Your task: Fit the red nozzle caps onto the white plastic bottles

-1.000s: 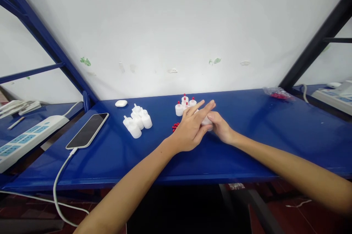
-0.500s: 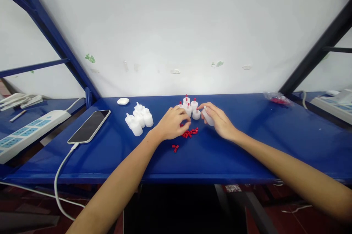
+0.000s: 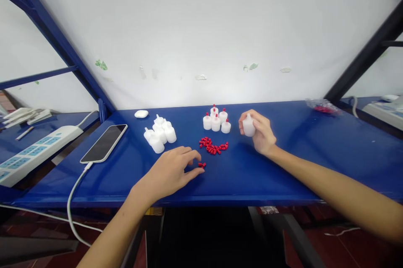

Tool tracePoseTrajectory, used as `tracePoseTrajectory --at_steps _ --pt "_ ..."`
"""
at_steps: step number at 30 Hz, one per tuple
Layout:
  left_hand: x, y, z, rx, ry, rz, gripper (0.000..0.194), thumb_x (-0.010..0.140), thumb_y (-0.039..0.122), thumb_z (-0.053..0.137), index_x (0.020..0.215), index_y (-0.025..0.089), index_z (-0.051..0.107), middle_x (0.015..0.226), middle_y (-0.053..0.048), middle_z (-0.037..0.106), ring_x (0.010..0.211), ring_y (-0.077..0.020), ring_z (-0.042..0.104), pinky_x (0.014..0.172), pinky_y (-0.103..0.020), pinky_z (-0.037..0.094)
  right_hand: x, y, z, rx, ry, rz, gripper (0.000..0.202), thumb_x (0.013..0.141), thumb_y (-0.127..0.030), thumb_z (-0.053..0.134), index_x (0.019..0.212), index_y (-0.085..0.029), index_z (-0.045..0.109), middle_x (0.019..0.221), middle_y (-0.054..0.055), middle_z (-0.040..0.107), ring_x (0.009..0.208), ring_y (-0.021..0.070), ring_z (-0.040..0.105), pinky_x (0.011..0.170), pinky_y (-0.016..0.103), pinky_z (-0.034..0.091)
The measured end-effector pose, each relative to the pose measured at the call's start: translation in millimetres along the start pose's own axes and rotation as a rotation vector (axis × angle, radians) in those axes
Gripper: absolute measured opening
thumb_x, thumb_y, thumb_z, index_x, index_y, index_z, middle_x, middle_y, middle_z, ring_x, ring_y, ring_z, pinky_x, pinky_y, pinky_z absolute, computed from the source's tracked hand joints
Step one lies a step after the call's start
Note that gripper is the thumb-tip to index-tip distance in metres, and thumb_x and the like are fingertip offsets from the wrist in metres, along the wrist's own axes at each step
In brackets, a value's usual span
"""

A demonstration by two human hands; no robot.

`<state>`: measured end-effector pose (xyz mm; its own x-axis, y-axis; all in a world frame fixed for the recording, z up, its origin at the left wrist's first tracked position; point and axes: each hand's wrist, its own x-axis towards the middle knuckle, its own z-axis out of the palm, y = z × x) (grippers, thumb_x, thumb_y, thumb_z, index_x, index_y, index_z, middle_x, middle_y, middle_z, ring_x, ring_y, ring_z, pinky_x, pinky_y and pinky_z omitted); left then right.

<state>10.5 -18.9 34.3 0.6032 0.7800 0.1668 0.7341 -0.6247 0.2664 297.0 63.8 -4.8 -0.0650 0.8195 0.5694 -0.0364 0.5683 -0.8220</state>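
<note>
A tight cluster of uncapped bottles point(image 3: 160, 135), squat cylinders of smooth, cloudy white plastic with thin spouts, stands towards the left of the glossy blue surface point(image 3: 267, 182). Just in front, the left hand point(image 3: 199, 165) is curved with thumb and forefinger apart, around a few loose red caps point(image 3: 202, 165); whether it touches them I can't tell, and it has hold of nothing I can see. Beyond it lies a scattered heap of red caps point(image 3: 213, 148), small plastic tubes, with six capped bottles point(image 3: 215, 123) upright behind, the front ones partly hiding those at the back. The right hand point(image 3: 260, 129) is closed around a held bottle point(image 3: 249, 127), its bare white spout pointing up, raised to the right of the capped group.

Round about, from the left: a white power strip point(image 3: 37, 154), a dark-screened phone point(image 3: 103, 144) with its white cable point(image 3: 71, 209) hanging over the front edge, a rounded white case point(image 3: 141, 114), and, far right, a crinkled clear bag point(image 3: 324, 106) with red inside.
</note>
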Motion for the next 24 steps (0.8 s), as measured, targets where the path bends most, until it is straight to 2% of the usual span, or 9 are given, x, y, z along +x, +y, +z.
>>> tracePoseTrajectory --at_steps 3,5,9,11,13,16,19,21,24 --pt "-1.4 -3.6 13.5 -0.039 -0.004 -0.036 0.022 0.092 0.044 0.064 0.095 0.022 0.065 0.084 0.0 0.063 0.078 -0.0175 0.059 0.067 -0.027 0.041 -0.9 1.5 0.2 0.012 0.073 -0.096 0.039 0.076 -0.057 0.054 0.089 -0.02 0.061 0.072 0.003 0.056 0.055 0.0169 0.05 0.051 0.031 0.038" --pt "-0.2 -4.0 21.4 -0.05 -0.002 -0.079 0.023 0.092 0.044 0.063 0.091 0.022 0.065 0.082 0.0 0.062 0.076 -0.0171 0.058 0.066 -0.027 0.04 -0.8 2.8 0.1 0.001 0.053 -0.124 0.037 0.077 -0.055 0.056 0.089 -0.02 0.06 0.073 0.002 0.055 0.054 0.016 0.05 0.05 0.03 0.037" --pt "1.6 -2.8 31.0 -0.1 0.039 -0.154 0.014 0.095 0.033 0.057 0.09 0.021 0.063 0.082 0.001 0.059 0.073 -0.0154 0.055 0.066 -0.027 0.039 -0.9 1.8 0.5 -0.15 -0.101 -0.052 0.027 0.086 -0.047 0.055 0.09 -0.02 0.059 0.073 0.0 0.056 0.056 0.0148 0.052 0.055 0.029 0.039" --pt "2.7 -0.4 33.4 -0.137 0.06 -0.153 0.01 0.093 0.028 0.056 0.089 0.021 0.062 0.083 0.0 0.059 0.072 -0.0149 0.055 0.067 -0.028 0.039 -1.8 0.1 0.3 -0.211 -0.226 -0.092 0.028 0.087 -0.047 0.054 0.092 -0.02 0.059 0.076 0.001 0.057 0.06 0.0159 0.052 0.058 0.03 0.04" --pt "4.7 3.6 35.2 -0.178 0.107 -0.144 0.008 0.091 0.025 0.057 0.087 0.02 0.061 0.084 0.0 0.058 0.072 -0.0143 0.054 0.069 -0.028 0.04 -3.8 -1.2 0.2 -0.216 -0.304 -0.188 0.033 0.087 -0.05 0.051 0.094 -0.019 0.06 0.078 0.003 0.057 0.062 0.0172 0.052 0.06 0.032 0.04" --pt "8.2 10.8 38.2 -0.264 0.225 -0.136 0.005 0.088 0.021 0.058 0.083 0.019 0.057 0.083 0.001 0.057 0.07 -0.0128 0.052 0.067 -0.026 0.039 -9.7 -3.3 3.4 -0.262 -0.337 -0.397 0.039 0.086 -0.054 0.048 0.1 -0.019 0.06 0.081 0.005 0.058 0.066 0.0199 0.054 0.062 0.034 0.041" --pt "8.5 14.7 41.3 -0.36 0.31 -0.108 0.006 0.09 0.019 0.052 0.084 0.02 0.052 0.08 0.002 0.055 0.068 -0.0122 0.049 0.065 -0.026 0.036 -19.5 -9.3 14.4 -0.373 -0.415 -0.594 0.033 0.085 -0.046 0.051 0.103 -0.018 0.059 0.082 0.007 0.061 0.07 0.0219 0.057 0.063 0.035 0.043" --pt "5.9 14.3 42.9 -0.41 0.351 -0.074 0.01 0.094 0.019 0.044 0.085 0.02 0.048 0.077 0.002 0.051 0.066 -0.0124 0.046 0.064 -0.027 0.035 -26.9 -16.1 24.6 -0.46 -0.48 -0.602 0.022 0.088 -0.036 0.051 0.1 -0.019 0.058 0.08 0.006 0.062 0.068 0.0199 0.057 0.062 0.033 0.043" --pt "1.2 11.4 43.7 -0.483 0.465 0.014 0.023 0.1 0.025 0.032 0.081 0.02 0.042 0.072 0.002 0.042 0.063 -0.0129 0.039 0.062 -0.029 0.031 -34.8 -27.7 38.9 -0.542 -0.596 -0.492 0.014 0.094 -0.028 0.048 0.094 -0.019 0.058 0.077 0.004 0.062 0.064 0.0155 0.055 0.06 0.028 0.041"
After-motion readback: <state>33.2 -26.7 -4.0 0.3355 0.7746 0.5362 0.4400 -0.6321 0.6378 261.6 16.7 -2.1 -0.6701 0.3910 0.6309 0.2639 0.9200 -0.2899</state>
